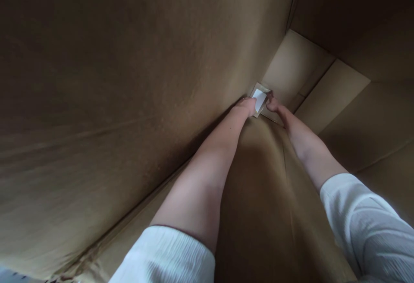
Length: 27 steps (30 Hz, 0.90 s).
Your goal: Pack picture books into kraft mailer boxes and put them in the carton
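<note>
Both my arms reach deep into a tall cardboard box [181,71]. Near its bottom corner is a small flat brown package with a white label [259,99]. My left hand [248,105] is closed on the package's left side, with the thumb over the label's edge. On the opposite side my right hand [273,103] grips the package's right edge with bent fingers; some fingertips are hidden in shadow. The package lies close to the left wall, and I cannot tell whether it touches the floor.
High cardboard walls surround my arms on all sides. The box floor [297,65] shows two flaps with a dark seam between them. A creased corner edge [136,212] runs down on the left. A bit of a pale surface shows outside at the lower left.
</note>
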### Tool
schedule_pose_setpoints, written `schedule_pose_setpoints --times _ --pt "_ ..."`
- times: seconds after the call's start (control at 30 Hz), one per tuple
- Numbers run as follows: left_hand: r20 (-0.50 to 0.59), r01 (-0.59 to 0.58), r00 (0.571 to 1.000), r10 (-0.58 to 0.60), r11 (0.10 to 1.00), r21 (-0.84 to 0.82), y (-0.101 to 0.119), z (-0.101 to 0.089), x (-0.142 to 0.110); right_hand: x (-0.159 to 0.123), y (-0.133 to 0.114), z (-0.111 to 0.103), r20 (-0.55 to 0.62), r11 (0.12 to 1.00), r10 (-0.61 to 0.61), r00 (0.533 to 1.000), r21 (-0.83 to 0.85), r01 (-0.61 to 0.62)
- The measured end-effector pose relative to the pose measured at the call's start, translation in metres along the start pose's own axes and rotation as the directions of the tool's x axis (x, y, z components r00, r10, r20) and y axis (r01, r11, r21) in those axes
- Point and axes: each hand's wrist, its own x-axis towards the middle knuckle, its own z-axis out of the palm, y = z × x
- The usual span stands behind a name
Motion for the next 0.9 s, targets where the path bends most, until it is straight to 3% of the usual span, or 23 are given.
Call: schedule_pose_setpoints --times 0.1,0.2,0.47,0.67,0.8,0.9 --pt "0.034 0.052 0.998 -0.055 0.994 0.092 0.013 -0.017 -0.009 -0.012 0.0 -0.005 0.121 0.995 0.073 0.99 -0.073 -0.065" --pt "0.009 0.062 0.998 -0.064 0.988 0.144 0.03 -0.039 -0.036 -0.038 -0.013 -0.02 0.132 0.985 0.1 0.986 -0.156 -0.079" --pt "-0.148 -0.008 0.988 0.039 0.978 0.207 0.073 -0.086 -0.153 -0.144 -0.059 -0.093 -0.049 0.964 0.112 0.992 -0.235 -0.121" --pt "-0.211 -0.158 0.958 0.193 0.972 0.172 0.103 -0.082 -0.233 -0.229 -0.083 -0.137 -0.169 0.992 -0.009 0.986 -0.122 -0.012" --pt "-0.281 -0.2 0.937 0.21 0.978 0.062 0.123 -0.068 -0.307 -0.306 -0.113 -0.143 -0.202 0.992 -0.101 0.974 0.055 0.114" --pt "-0.383 -0.275 0.879 0.284 0.958 0.081 0.131 -0.058 -0.367 -0.364 -0.142 -0.142 -0.224 0.958 -0.181 0.958 0.181 0.223"
